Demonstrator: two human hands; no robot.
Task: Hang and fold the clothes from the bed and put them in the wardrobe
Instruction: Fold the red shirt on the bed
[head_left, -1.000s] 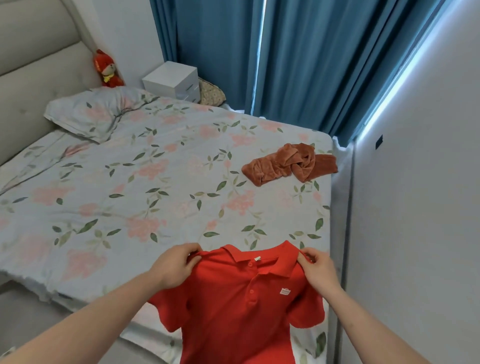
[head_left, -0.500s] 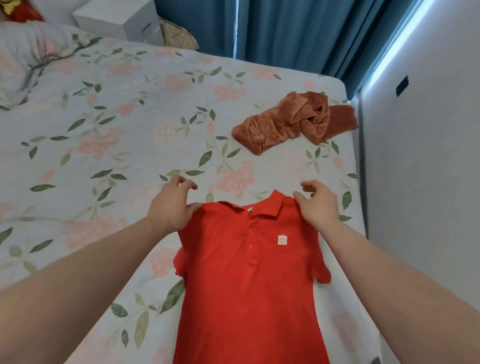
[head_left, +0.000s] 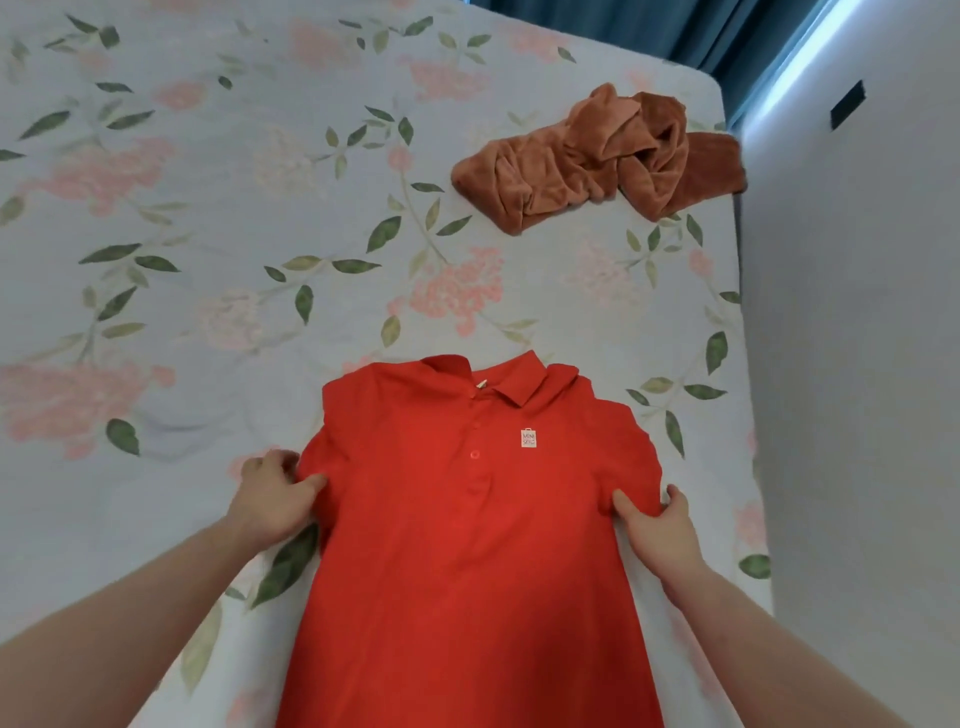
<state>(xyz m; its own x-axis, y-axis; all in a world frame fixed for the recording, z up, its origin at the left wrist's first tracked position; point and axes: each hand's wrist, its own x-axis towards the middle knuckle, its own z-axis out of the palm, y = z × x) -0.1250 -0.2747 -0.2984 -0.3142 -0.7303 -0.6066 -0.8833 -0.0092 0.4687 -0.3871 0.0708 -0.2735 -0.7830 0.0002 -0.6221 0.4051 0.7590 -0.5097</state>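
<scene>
So the red polo shirt (head_left: 467, 545) is lying flat and face up on the bed (head_left: 218, 322), collar pointing away from the person. The left hand (head_left: 275, 499) pinches the shirt's left sleeve edge, thumb on top of the fabric. The right hand (head_left: 657, 535) grips the shirt's other sleeve the same way. Beyond the shirt's collar, well apart from it, a crumpled rust-orange garment (head_left: 597, 161) sits near the blue curtain (head_left: 675, 26).
</scene>
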